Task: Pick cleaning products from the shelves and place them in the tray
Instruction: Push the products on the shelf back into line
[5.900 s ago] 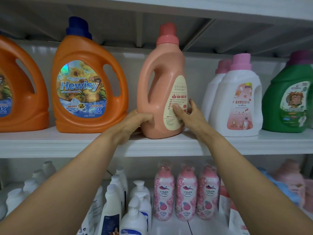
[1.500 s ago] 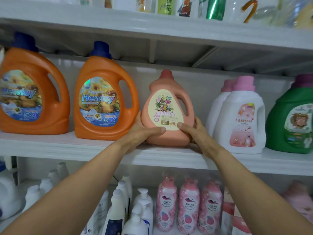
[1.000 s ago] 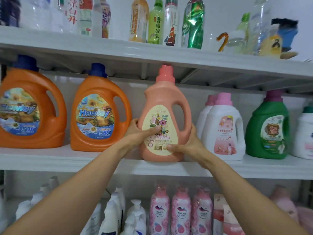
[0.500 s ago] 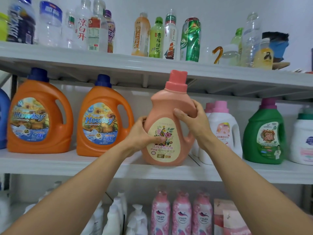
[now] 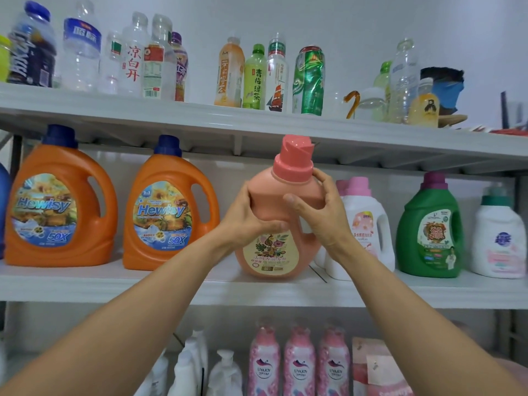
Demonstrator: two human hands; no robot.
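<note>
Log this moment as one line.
stage: picking | left hand: on pink jug | right hand: on jug by handle | jug: at shelf edge | tray: unseen

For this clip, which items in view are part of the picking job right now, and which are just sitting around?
In the job:
- peach detergent bottle, tilted, base at the shelf
- left hand and right hand, both gripping it

Just there:
- two orange jugs
- green jug
- drink bottles on the top shelf
- pink bottles below

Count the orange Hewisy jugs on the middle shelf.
2. One orange Hewisy jug stands at the left; the second is beside it, just left of the left hand. More may sit off-frame.
</note>
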